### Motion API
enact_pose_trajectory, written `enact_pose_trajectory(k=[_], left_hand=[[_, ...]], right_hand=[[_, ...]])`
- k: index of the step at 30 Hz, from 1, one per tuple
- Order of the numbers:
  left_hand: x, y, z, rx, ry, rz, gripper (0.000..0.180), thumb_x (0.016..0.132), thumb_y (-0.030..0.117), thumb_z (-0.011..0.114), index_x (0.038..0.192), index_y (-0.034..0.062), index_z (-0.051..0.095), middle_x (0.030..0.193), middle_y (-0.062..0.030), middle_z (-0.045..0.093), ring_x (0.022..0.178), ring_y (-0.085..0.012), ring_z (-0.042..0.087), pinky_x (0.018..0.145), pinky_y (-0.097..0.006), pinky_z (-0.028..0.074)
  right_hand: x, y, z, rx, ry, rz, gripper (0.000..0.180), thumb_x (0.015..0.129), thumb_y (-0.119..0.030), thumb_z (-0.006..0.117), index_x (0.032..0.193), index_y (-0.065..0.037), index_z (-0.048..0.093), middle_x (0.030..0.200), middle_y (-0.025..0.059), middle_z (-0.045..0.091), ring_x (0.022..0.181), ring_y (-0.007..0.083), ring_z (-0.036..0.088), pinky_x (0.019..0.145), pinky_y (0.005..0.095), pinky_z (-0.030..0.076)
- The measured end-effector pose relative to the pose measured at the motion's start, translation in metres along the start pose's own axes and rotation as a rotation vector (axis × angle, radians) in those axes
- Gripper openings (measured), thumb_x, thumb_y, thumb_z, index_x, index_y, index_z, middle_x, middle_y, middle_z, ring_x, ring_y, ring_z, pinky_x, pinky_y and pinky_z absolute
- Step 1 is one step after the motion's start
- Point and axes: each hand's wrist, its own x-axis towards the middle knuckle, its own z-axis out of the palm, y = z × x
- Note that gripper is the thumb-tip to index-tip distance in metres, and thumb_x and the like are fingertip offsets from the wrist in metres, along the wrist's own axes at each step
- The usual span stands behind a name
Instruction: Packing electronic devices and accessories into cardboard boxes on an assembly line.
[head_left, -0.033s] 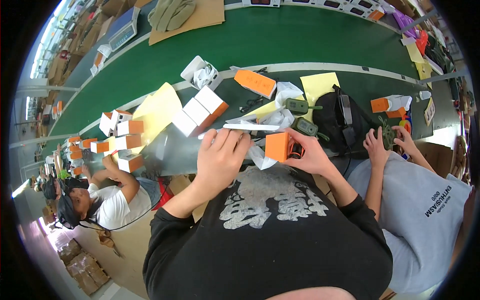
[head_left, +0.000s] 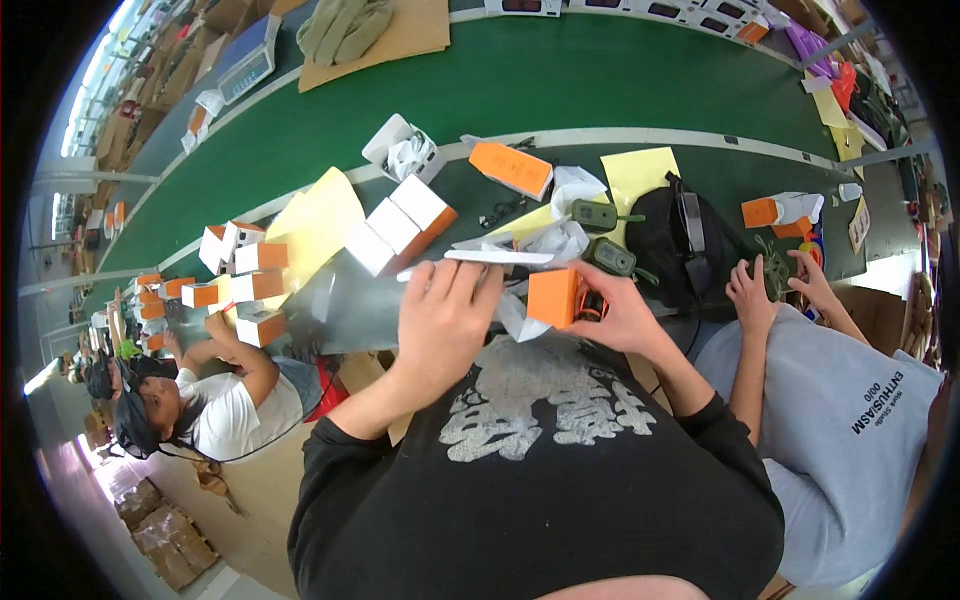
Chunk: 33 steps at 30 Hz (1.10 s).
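Observation:
My left hand point(head_left: 440, 325) is closed, fingers curled over the near edge of a flat white piece of card point(head_left: 495, 257); its thumb is mostly hidden. My right hand point(head_left: 630, 310) is closed around a small orange box point(head_left: 552, 298), which it holds upright close to my shirt. Between the fingers and the box a round black-and-orange item point(head_left: 591, 306) shows in part; its kind I cannot make out. Crumpled white wrapping point(head_left: 522, 320) hangs beside the box. Just beyond the right hand lie two dark green handheld devices with straps point(head_left: 594, 213).
White-and-orange boxes point(head_left: 400, 225) stand left of centre, near an open white box point(head_left: 405, 155). A black bag point(head_left: 670, 240) lies to the right. Beyond the bench runs a green conveyor belt point(head_left: 560, 80). Co-workers sit on both sides; the right one's hands point(head_left: 755, 295) hold a dark green item.
My left hand has shifted very slightly to the right. The orange box in my right hand has moved slightly left and down.

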Motion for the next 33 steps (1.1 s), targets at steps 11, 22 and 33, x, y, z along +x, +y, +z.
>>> enact_pose_trajectory(k=[11, 22, 33], left_hand=[[0.004, 0.016, 0.019, 0.069, -0.092, 0.053, 0.032, 0.072, 0.014, 0.059, 0.100, 0.0009, 0.066, 0.095, -0.0060, 0.059, 0.099, -0.0218, 0.053, 0.086, -0.034, 0.041], [-0.001, -0.013, 0.024, -0.323, 0.074, 0.108, 0.021, 0.071, 0.009, 0.067, 0.091, 0.0069, 0.065, 0.103, -0.0045, 0.062, 0.099, -0.0213, 0.059, 0.084, -0.036, 0.046], [0.028, -0.073, 0.068, -0.911, 0.213, -0.596, 0.011, 0.092, 0.011, 0.060, 0.096, 0.0009, 0.059, 0.073, -0.0089, 0.066, 0.063, -0.0153, 0.066, 0.057, -0.028, 0.050]], right_hand=[[-0.015, -0.018, 0.013, 0.012, 0.036, 0.029, 0.065, 0.069, -0.015, 0.080, 0.125, -0.003, 0.049, 0.084, 0.0146, 0.065, 0.076, 0.0270, 0.066, 0.071, 0.0341, 0.052], [-0.013, -0.005, -0.006, -0.075, -0.002, 0.034, 0.070, 0.067, -0.015, 0.082, 0.129, -0.001, 0.050, 0.087, 0.0144, 0.067, 0.075, 0.0215, 0.066, 0.072, 0.0309, 0.052], [-0.029, 0.030, -0.018, 0.375, 0.074, 0.293, 0.075, 0.069, 0.004, 0.077, 0.137, 0.003, 0.045, 0.088, 0.0068, 0.066, 0.064, 0.0095, 0.058, 0.056, 0.0236, 0.050]])
